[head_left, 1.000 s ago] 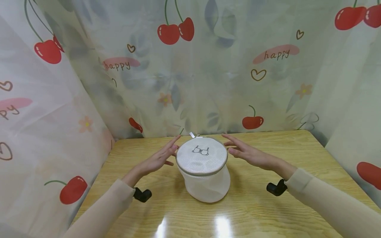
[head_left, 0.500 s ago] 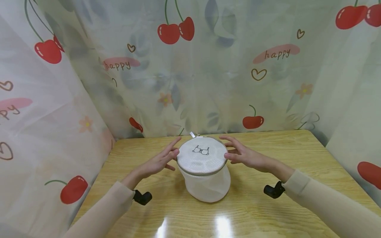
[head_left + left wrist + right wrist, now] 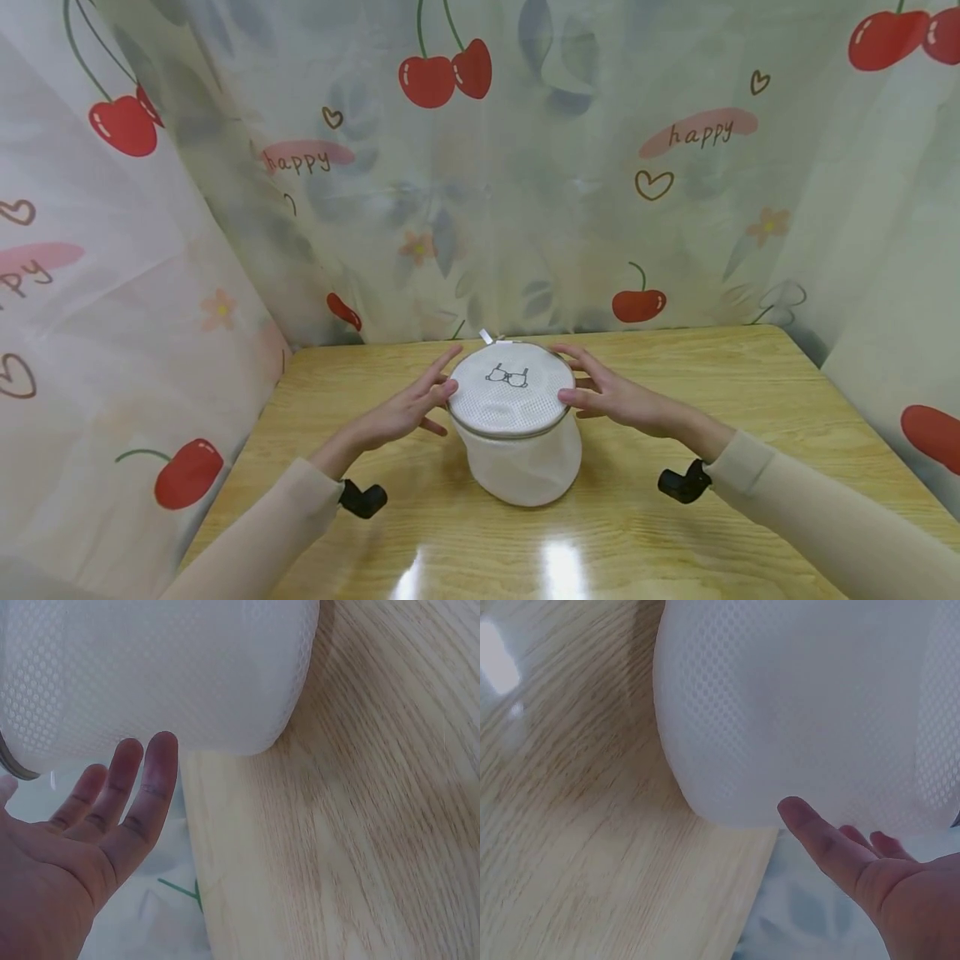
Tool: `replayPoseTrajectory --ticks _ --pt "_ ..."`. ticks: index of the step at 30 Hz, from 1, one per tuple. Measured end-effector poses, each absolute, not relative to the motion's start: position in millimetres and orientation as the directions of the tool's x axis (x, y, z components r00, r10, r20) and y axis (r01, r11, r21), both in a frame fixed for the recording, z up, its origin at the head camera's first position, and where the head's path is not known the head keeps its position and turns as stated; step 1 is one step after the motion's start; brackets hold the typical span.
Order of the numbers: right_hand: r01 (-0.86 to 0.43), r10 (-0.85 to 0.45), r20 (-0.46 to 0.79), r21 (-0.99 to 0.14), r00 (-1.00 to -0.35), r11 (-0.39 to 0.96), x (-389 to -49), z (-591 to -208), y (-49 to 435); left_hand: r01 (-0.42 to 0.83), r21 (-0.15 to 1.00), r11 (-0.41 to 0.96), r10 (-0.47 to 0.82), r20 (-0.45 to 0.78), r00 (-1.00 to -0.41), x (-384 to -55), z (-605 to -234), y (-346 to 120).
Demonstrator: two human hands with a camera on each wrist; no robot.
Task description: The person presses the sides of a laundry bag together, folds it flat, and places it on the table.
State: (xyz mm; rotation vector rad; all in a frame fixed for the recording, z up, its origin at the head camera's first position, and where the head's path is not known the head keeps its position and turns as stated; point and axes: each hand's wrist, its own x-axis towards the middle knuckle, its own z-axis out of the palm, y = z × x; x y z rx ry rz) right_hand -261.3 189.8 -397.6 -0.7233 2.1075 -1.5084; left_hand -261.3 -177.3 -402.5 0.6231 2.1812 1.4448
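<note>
A white mesh bra laundry bag (image 3: 512, 387) stands upright on the table. Its round lid carries a small bra drawing, a grey zip runs round the edge, and a white tab sticks up at the back. My left hand (image 3: 408, 407) is at its left side, thumb over the lid's edge and the other fingers spread along the wall. On the opposite side my right hand (image 3: 626, 398) mirrors this, its thumb on the rim. In the left wrist view the fingers (image 3: 154, 787) reach the mesh wall nearly straight. Extended fingers (image 3: 821, 844) also meet the mesh in the right wrist view.
The bag stands on a glossy wooden table (image 3: 360, 542) with light reflections near the front. A cherry-print curtain (image 3: 480, 208) hangs close behind the table and along both sides. Black camera mounts (image 3: 363, 498) sit at both wrists.
Both hands have closed in on the bag from either side. The thumbs have come onto the lid's edge, and the right hand has moved left and slightly down. The bag stays in place.
</note>
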Motion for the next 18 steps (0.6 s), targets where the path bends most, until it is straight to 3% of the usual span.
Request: replayPoseTrajectory --ticks 9,18 --pt "-0.084 -0.637 -0.078 -0.972 -0.767 0.22 -256 -401 182 0.104 0.959 0.264 0.632 -0.091 -0.769 -257 -403 -167" --pt "-0.019 -0.642 -0.08 -0.989 -0.763 0.145 -253 -410 180 0.085 0.964 0.252 0.619 -0.093 -0.78 -254 -409 -150"
